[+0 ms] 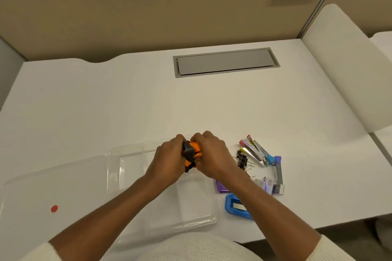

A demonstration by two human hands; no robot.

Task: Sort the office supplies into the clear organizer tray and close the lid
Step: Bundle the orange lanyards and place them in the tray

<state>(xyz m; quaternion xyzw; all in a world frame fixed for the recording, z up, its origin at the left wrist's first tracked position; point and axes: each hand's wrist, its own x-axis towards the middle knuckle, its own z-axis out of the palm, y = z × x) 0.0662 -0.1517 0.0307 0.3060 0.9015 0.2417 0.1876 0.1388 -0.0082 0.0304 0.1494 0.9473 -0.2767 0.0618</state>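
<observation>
two hands meet above the far edge of the clear organizer tray (135,176), both clenched around one orange and black tool (191,154); what kind of tool it is cannot be told. the left hand (169,159) wraps its left side, the right hand (212,154) covers its right side, and the tool shows only in the gap between them. the tray sits open on the white desk (106,101), near the front edge, and the compartments that show look bare. its clear lid (53,186), marked with a red dot (54,208), lies flat just left of the tray, touching it. to the right of the tray sits a loose cluster of supplies: small staplers (256,152) with pink, yellow and blue ends, black binder clips (242,160) beside them, a purple item (221,187) partly hidden under the right forearm, and a blue tape dispenser (235,207) nearest the desk's front edge. a grey cable hatch (224,62) is set into the desk far behind.
</observation>
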